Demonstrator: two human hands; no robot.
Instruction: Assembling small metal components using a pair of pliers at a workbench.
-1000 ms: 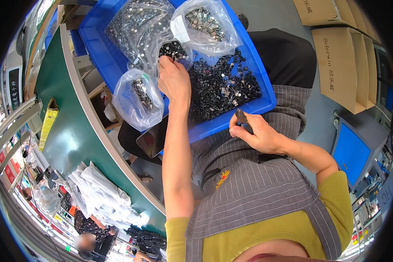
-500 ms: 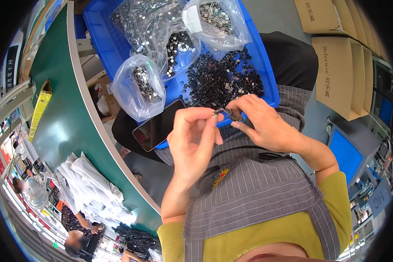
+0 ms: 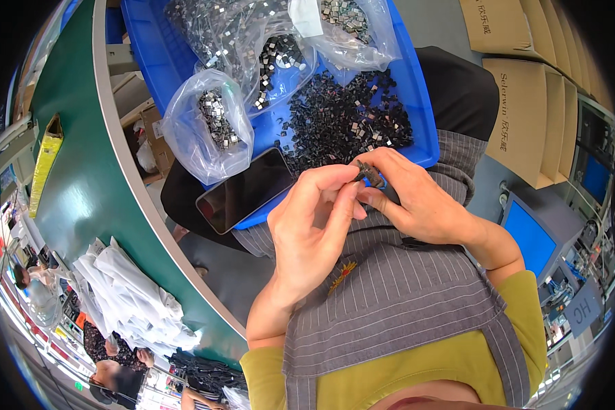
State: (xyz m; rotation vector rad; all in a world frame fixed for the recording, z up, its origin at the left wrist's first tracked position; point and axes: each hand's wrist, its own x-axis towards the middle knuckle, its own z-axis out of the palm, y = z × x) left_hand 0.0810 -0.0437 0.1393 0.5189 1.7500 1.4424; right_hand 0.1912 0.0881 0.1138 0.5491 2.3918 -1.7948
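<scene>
The left hand (image 3: 307, 229) pinches its fingers on what seems a tiny dark piece (image 3: 358, 175), though it is too small and covered to be sure. The right hand (image 3: 420, 198) has its fingers wrapped around dark pliers (image 3: 372, 176), tip against the left fingertips, so this piece looks midway. Just beyond the fingers, the loose black pile (image 3: 321, 133) in the blue bin (image 3: 424, 126) is presumably left to do. Farther out, clear bags (image 3: 212, 160) hold many pieces, presumably done. Left of the fingers lie a phone (image 3: 242, 195) and, farther, the desk (image 3: 119, 198).
</scene>
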